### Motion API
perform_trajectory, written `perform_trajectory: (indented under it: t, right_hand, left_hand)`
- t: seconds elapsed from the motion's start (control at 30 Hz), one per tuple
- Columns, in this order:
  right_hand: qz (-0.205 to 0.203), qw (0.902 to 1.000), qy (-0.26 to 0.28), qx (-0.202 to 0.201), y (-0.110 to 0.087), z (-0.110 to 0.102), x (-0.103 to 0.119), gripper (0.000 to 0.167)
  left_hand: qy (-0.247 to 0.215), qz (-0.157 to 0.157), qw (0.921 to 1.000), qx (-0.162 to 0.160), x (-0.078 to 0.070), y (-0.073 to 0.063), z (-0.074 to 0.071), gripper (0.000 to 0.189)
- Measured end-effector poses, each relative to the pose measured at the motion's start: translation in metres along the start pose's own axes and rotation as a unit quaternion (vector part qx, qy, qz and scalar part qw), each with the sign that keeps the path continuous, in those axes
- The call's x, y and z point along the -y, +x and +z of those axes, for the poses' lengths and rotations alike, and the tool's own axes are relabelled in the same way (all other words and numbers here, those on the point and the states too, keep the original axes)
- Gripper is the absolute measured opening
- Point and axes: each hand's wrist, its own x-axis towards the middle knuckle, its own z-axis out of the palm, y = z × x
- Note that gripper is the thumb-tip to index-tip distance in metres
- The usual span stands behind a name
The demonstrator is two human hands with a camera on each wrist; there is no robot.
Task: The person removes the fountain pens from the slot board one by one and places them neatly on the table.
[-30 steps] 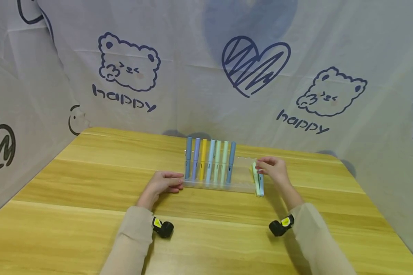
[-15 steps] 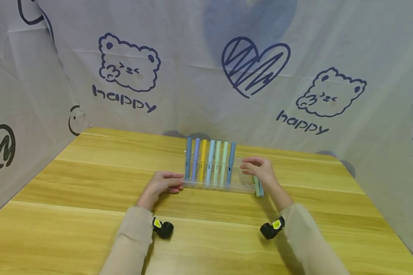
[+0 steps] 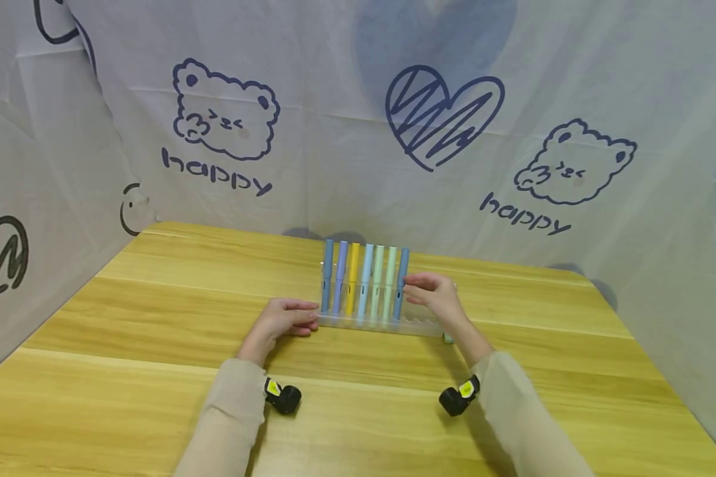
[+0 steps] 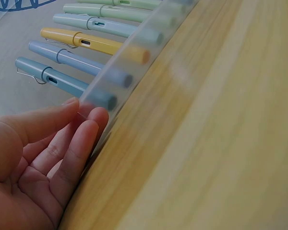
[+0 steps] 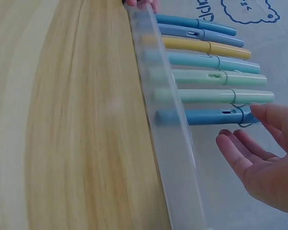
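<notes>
A clear plastic pen rack (image 3: 414, 327) stands on the table with a row of capped pens leaning in it. From left they run blue (image 3: 327, 278), purple (image 3: 339, 278), yellow (image 3: 353, 278), light blue (image 3: 365, 278), two pale green (image 5: 221, 96) and a darker blue pen (image 5: 211, 117). My left hand (image 3: 279, 323) pinches the rack's left front corner between thumb and fingers. My right hand (image 3: 441, 302) is at the darker blue pen; in the right wrist view its thumb (image 5: 266, 112) overlaps the cap, while the other fingers stay apart below.
Past the rack's right end, a pale green pen end (image 3: 448, 338) shows, mostly covered by my right hand. The wooden table (image 3: 358, 411) reaches back to a white cloth (image 3: 334, 165) printed with bears and a heart.
My right hand has moved left, from the pens at the rack's right end across to the darker blue pen. My left hand keeps its place on the corner.
</notes>
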Motion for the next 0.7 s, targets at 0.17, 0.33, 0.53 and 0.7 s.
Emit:
perform_trajectory:
  t: [0.17, 0.33, 0.53, 0.7]
  right_hand:
    - [-0.003, 1.0000, -0.001, 0.006, 0.003, 0.004, -0.003, 0.029]
    - [-0.007, 0.9999, -0.007, 0.009, 0.004, 0.006, -0.005, 0.030]
    - [-0.007, 0.9998, -0.017, 0.003, 0.003, 0.009, -0.002, 0.029]
    - [-0.012, 0.9993, -0.034, -0.004, 0.003, 0.011, -0.002, 0.028]
  left_hand:
    - [-0.005, 0.001, 1.0000, 0.000, 0.000, 0.000, 0.000, 0.032]
    - [-0.008, -0.001, 1.0000, -0.002, -0.001, -0.001, 0.000, 0.032]
    - [-0.008, 0.003, 1.0000, 0.003, -0.001, -0.001, 0.000, 0.033]
    - [-0.009, 0.005, 0.9999, 0.003, -0.001, -0.001, -0.001, 0.034]
